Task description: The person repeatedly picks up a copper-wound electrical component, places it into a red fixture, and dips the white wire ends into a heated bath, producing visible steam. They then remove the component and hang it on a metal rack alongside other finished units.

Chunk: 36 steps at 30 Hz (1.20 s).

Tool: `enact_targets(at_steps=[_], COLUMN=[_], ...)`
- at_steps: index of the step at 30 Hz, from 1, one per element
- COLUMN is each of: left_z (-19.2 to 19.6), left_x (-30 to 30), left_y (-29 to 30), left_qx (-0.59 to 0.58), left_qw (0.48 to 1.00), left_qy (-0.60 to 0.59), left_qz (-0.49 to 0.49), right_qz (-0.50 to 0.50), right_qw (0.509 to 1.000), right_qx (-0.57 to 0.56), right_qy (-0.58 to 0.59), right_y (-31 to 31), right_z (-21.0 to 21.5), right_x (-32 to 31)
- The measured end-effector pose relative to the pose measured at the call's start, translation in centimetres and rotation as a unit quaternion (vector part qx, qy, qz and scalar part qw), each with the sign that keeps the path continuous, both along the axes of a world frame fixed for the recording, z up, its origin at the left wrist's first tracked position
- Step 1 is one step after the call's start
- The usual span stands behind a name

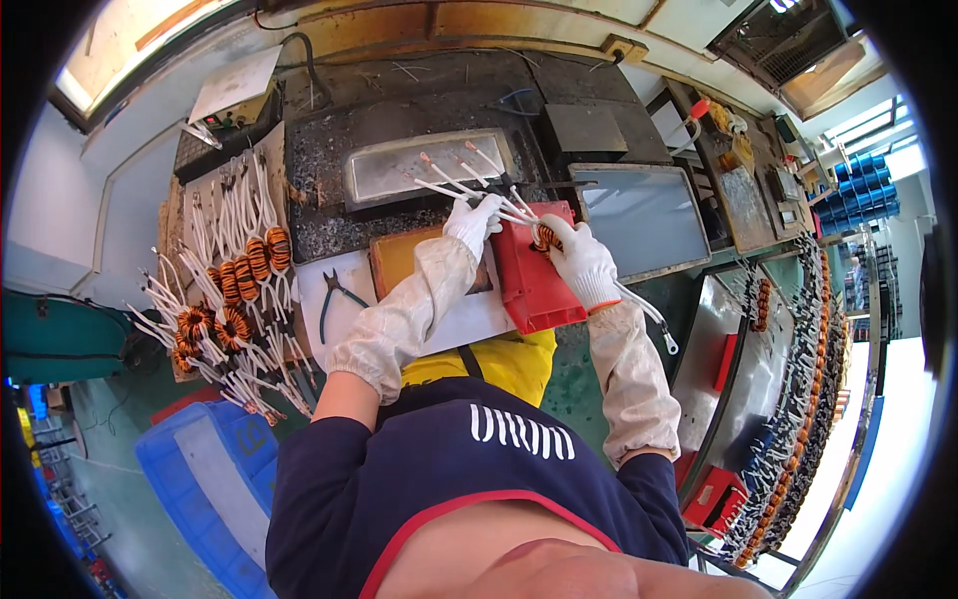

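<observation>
Both my hands wear white gloves and white sleeve covers. My right hand grips a copper-wound ring coil over a red plastic block. My left hand pinches the coil's white-sleeved lead wires, which fan out toward a shallow metal tray behind. One more white lead trails down past my right wrist.
Many finished coils with white leads lie on the left of the bench. Dark-handled pliers rest on a white sheet. A blue bin stands lower left. At the right, a conveyor rack carries rows of coils.
</observation>
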<state>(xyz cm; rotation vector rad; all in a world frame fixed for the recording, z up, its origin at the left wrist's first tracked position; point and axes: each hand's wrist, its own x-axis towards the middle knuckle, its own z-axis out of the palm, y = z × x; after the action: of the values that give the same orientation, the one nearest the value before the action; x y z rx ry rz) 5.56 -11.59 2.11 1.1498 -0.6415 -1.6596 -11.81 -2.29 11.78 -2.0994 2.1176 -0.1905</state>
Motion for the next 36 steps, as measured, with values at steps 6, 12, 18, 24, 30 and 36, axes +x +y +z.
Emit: enact_targets(at_steps=[6, 12, 18, 24, 30, 36], left_z=[-2.6, -4.0, -4.1, -3.9, -4.8, -5.1], left_x=[1.3, 2.0, 2.2, 2.3, 2.5, 2.3], left_y=[-2.7, -3.7, -3.9, -4.5, -5.2, -5.4], left_qx=[0.009, 0.02, 0.066, 0.108, 0.113, 0.13], left_qw=[0.989, 0.96, 0.951, 0.952, 0.943, 0.946], left_qy=[0.139, 0.255, 0.289, 0.269, 0.289, 0.277], left_qz=[-0.059, -0.113, -0.088, -0.098, -0.118, -0.103], right_qz=[-0.006, -0.003, 0.001, -0.003, -0.021, -0.01], right_qw=[1.0, 1.0, 1.0, 0.999, 0.997, 0.997], right_qx=[0.017, -0.003, 0.01, 0.023, 0.054, 0.05], right_qy=[0.014, 0.015, 0.027, 0.041, 0.06, 0.064], right_y=[-1.6, -2.5, -3.1, -3.6, -4.1, -4.4], right_z=[0.4, -0.2, 0.0, 0.1, 0.7, 0.6], right_x=[1.3, 1.4, 1.6, 1.8, 2.5, 2.4])
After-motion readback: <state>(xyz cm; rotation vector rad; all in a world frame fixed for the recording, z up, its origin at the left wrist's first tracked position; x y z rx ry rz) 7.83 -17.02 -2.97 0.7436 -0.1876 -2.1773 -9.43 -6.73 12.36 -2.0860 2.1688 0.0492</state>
